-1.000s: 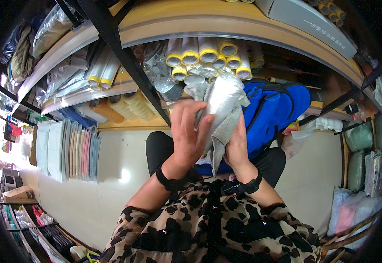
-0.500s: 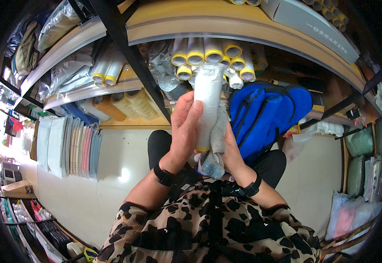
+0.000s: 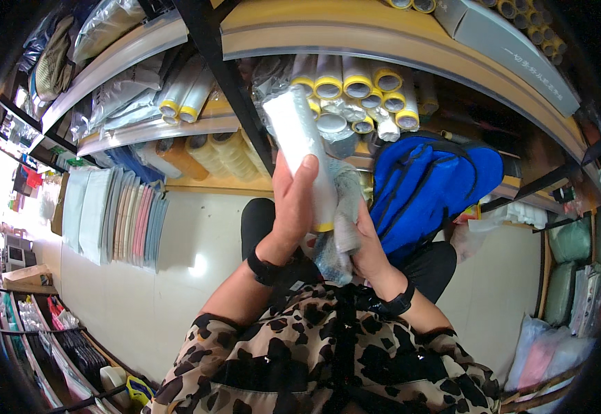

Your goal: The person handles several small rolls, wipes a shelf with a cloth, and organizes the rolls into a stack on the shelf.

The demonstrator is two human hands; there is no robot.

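Note:
My left hand (image 3: 292, 203) is closed round a roll of clear plastic film (image 3: 299, 127) with a yellow band at its lower end. The roll tilts so that its upper end leans left. Pressed along the roll's right side is a grey cloth (image 3: 346, 200), bunched in my right hand (image 3: 371, 252), whose fingers are partly hidden behind it. The cloth's lower end hangs above my lap. Beyond my hands, several similar film rolls (image 3: 357, 86) with yellow ends lie stacked on a shelf. A round, clear-lidded container (image 3: 333, 124) stands at their left.
A blue backpack (image 3: 418, 183) leans before the shelf, right of my hands. Overhead juts the upper shelf edge (image 3: 355, 52); a black post (image 3: 228, 76) rises at left. Folded textiles (image 3: 114, 217) stand on the tiled floor (image 3: 197, 297). Plastic-wrapped goods (image 3: 549, 352) lie at right.
The film roll has tipped left at its upper end and moved left with my left hand. The grey cloth is now more spread along its side. The surroundings have shifted slightly right in view.

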